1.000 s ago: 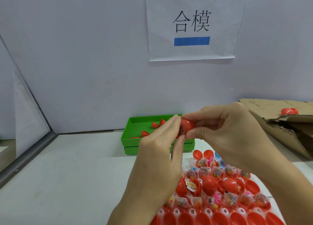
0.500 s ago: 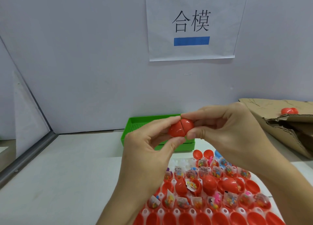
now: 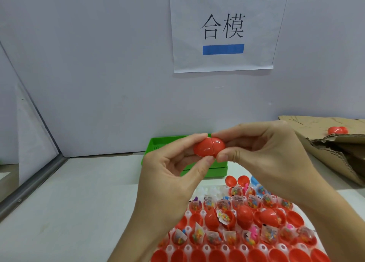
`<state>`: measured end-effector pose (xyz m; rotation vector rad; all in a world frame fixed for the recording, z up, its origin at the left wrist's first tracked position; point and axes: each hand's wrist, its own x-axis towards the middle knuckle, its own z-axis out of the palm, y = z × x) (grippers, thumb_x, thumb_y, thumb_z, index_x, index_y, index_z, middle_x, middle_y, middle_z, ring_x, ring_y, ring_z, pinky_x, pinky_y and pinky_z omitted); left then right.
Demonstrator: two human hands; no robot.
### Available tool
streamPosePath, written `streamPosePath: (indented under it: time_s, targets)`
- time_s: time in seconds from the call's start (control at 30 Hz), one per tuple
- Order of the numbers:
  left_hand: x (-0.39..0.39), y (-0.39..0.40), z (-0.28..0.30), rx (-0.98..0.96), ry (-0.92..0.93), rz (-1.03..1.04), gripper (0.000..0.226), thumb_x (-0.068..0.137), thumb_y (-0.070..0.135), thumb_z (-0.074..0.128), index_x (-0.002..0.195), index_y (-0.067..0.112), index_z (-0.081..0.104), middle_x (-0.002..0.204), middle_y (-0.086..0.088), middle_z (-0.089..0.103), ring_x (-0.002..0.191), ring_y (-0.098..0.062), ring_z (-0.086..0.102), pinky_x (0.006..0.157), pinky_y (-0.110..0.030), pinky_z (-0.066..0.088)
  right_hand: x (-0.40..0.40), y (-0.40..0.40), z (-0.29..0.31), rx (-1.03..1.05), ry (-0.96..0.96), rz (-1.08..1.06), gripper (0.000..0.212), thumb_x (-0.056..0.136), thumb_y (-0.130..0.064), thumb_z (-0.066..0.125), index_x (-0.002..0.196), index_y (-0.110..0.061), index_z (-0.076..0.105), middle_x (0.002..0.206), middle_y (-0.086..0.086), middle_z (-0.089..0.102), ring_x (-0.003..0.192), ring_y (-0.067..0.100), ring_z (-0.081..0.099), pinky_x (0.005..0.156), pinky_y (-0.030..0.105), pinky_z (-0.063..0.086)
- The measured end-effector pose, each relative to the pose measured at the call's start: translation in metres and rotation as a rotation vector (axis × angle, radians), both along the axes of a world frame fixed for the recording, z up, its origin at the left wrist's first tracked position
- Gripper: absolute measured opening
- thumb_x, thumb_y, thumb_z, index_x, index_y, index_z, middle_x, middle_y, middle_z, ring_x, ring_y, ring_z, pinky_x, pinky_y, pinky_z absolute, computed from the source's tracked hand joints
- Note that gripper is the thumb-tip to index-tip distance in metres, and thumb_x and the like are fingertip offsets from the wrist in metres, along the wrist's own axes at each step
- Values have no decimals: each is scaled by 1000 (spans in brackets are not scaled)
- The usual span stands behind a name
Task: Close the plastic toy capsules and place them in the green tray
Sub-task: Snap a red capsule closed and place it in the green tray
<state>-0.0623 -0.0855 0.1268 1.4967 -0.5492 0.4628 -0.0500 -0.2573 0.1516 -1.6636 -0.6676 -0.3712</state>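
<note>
Red and shiny, the round plastic toy capsule [image 3: 209,147] is up in the air between both hands, above the counter [image 3: 79,202] and right in front of the green plastic tray [image 3: 158,143]. The left hand [image 3: 173,174] pinches its left half with a finger on top and the thumb below. The right hand [image 3: 262,153] pinches its right half the same way. The fingers [image 3: 199,137] are curled tight on the shell. The two halves meet at a thin line in the middle, so this one looks closed or almost closed. It has not gone into the tray yet.

The hands hide most of the tray, so I cannot tell how many capsules are in it.

Lots of work looks left. Down below is a white plastic holder with many round cups [image 3: 256,248]. Most cups hold open red capsule halves with little toy packets [image 3: 215,238] inside. Two or three red capsules there, like the shut red capsule in the holder [image 3: 245,214], look closed but are not in the tray. One more red capsule [image 3: 337,130] lies far off on the brown cardboard [image 3: 325,149] at the right.
</note>
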Motion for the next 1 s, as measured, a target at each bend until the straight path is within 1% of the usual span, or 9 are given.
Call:
streamPosePath:
  time_s: [0.13, 0.23, 0.27, 0.4, 0.53, 0.67, 0.83, 1.0]
  targets:
    - [0, 1, 1, 10, 6, -2, 36, 70, 18, 74, 105, 26, 72, 99, 9, 77, 94, -10, 73, 84, -18, 55, 0, 1, -1, 8, 1, 7, 22, 66, -18, 78, 87, -22, 78, 82, -3, 79, 80, 14, 76, 76, 23, 59]
    - [0, 2, 1, 4, 18, -25, 40, 69, 17, 75, 109, 22, 71, 99, 7, 77, 95, -11, 73, 84, -19, 56, 0, 2, -1, -4, 4, -17, 21, 68, -20, 77, 89, -19, 78, 83, -2, 79, 79, 17, 76, 76, 30, 61]
    - [0, 1, 2, 2, 17, -23, 40, 69, 16, 75, 109, 21, 71, 98, 7, 77, 94, -11, 74, 83, -18, 56, 0, 2, -1, -5, 6, -22, 21, 68, -21, 77, 89, -18, 79, 82, -1, 79, 78, 18, 76, 76, 30, 61]
    - [1, 2, 1, -14, 22, -12, 38, 69, 17, 74, 107, 21, 72, 96, 6, 78, 91, -11, 74, 81, -17, 56, 1, 4, -2, 12, 8, -28, 19, 69, -21, 75, 87, -18, 78, 79, -1, 78, 73, 16, 76, 70, 23, 60]
    - [0, 3, 1, 6, 5, -1, 38, 70, 17, 75, 107, 25, 72, 99, 6, 77, 92, -11, 74, 83, -18, 56, 0, 5, -3, 26, 6, -33, 17, 68, -22, 76, 85, -20, 78, 77, -2, 78, 70, 14, 76, 67, 19, 59]
    - [1, 4, 1, 26, -5, 1, 36, 72, 17, 75, 107, 24, 73, 100, 6, 77, 93, -11, 74, 83, -19, 56, 0, 4, -2, 2, -8, -31, 20, 65, -22, 79, 85, -20, 78, 79, -6, 78, 74, 11, 76, 69, 18, 58]
    - [3, 7, 1, 76, 0, 8, 35, 71, 16, 74, 106, 17, 74, 98, 7, 77, 91, -10, 73, 82, -18, 56, 0, 4, -3, 9, -2, -52, 18, 59, -22, 80, 77, -26, 78, 74, -8, 77, 72, 8, 75, 69, 16, 57]
    - [3, 10, 2, 119, -22, 50, 35, 70, 16, 75, 105, 18, 75, 99, 9, 76, 92, -9, 73, 83, -20, 57, -1, 7, -3, -9, -5, -66, 17, 62, -23, 79, 78, -27, 77, 74, -10, 77, 74, 6, 75, 70, 15, 57]
